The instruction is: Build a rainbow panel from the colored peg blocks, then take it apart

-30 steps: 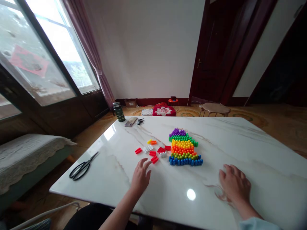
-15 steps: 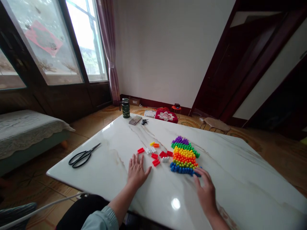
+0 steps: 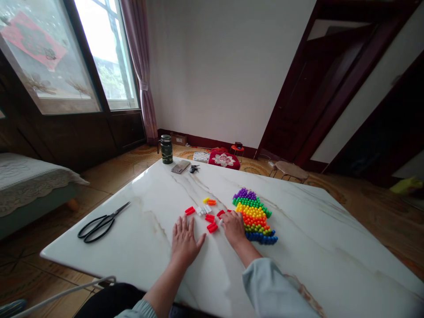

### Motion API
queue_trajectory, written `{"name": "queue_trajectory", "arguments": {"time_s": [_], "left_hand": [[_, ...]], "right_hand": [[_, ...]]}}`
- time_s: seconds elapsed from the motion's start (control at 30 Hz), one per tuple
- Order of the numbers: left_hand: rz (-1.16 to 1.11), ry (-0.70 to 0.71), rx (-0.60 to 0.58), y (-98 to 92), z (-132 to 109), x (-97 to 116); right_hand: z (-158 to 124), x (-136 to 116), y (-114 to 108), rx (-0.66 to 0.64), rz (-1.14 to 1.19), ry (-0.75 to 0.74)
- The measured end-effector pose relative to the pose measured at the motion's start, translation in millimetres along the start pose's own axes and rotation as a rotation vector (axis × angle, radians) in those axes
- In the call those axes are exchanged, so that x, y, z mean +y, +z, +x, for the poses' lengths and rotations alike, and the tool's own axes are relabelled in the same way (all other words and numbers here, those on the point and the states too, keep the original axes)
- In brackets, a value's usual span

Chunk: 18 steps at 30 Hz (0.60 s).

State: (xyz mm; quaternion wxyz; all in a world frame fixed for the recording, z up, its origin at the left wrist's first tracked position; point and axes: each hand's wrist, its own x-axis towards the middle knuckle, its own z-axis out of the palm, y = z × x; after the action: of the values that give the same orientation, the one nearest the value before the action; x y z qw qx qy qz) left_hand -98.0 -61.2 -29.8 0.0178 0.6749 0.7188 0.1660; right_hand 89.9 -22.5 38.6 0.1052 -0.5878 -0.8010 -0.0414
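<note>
beads [image 3: 254, 213] beside right hand [image 3: 234, 229], apart from left hand [image 3: 185, 242]

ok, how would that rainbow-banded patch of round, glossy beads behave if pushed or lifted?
Probably floppy, not stiff: the rainbow-banded bead patch has many small parts and ragged edges, though any joining isn't visible. Likely slides easily, since the white marble-patterned tabletop looks polished. Perhaps light, if its shine means plastic.

Bottle [image 3: 167, 150]: is showing no readable lettering.
Phone [image 3: 180, 166]: is presenting no readable brand.
Box [image 3: 179, 138]: is appearing too small for reading.
Pink paper [image 3: 33, 42]: is displaying no readable characters.
</note>
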Motion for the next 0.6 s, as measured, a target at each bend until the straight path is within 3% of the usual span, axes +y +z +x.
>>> {"name": "queue_trajectory", "arguments": {"time_s": [0.2, 0.33, 0.5, 0.6], "left_hand": [[-0.005, -0.001, -0.001, -0.1, 0.7, -0.8], [0.005, 0.011, 0.007, 2.9, 0.9, -1.9], [0.036, 0.015, 0.032, 5.1, -0.1, -2.0], [0.048, 0.019, 0.045, 5.2, -0.4, -2.1]], "right_hand": [[-20.7, 2.3, -22.2, 0.217, 0.211, 0.054], [-65.8, 38.0, -28.1, 0.358, 0.349, 0.184], [-122.5, 101.8, -17.9, 0.295, 0.313, 0.265], [-136.5, 120.5, -10.4, 0.214, 0.291, 0.306]]}}
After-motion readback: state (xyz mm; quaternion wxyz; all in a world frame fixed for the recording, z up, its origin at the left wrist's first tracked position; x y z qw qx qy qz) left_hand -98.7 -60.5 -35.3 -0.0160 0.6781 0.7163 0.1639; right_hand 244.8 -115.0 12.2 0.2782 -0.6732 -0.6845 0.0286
